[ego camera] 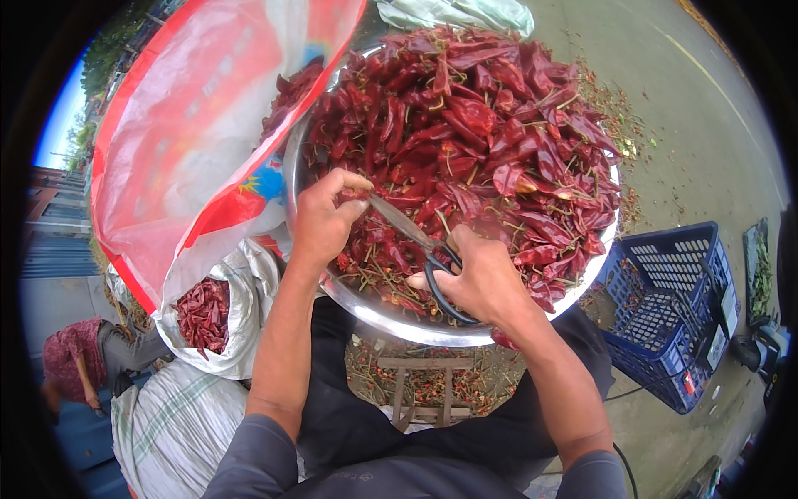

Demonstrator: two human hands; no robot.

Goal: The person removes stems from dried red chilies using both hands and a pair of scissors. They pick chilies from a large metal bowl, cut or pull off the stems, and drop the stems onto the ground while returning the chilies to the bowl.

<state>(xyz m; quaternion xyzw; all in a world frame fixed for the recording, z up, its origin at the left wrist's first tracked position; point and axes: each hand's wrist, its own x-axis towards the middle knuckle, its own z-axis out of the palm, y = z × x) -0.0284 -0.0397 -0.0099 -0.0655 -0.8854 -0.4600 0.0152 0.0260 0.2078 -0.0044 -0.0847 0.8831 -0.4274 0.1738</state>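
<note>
A wide metal basin (436, 337) heaped with dried red chili peppers (474, 118) sits in front of me, above my knees. My right hand (489, 274) grips a pair of scissors (402, 221) with black handles. Their worn blades point up and left, nearly together. At the basin's left side, my left hand (321, 218) pinches a red chili pepper (346, 195) between thumb and forefinger; most of it is hidden by the fingers. The scissor tips lie right beside that thumb and forefinger. Loose cut stems (374, 274) are strewn over the peppers near me.
A red and white plastic sack (187, 118) stands open at the left. Below it, a white woven sack (246, 299) holds more peppers. A blue plastic crate (661, 312) stands at the right. Between my legs is a small wooden stool (424, 363). A person (75, 355) bends over at far left.
</note>
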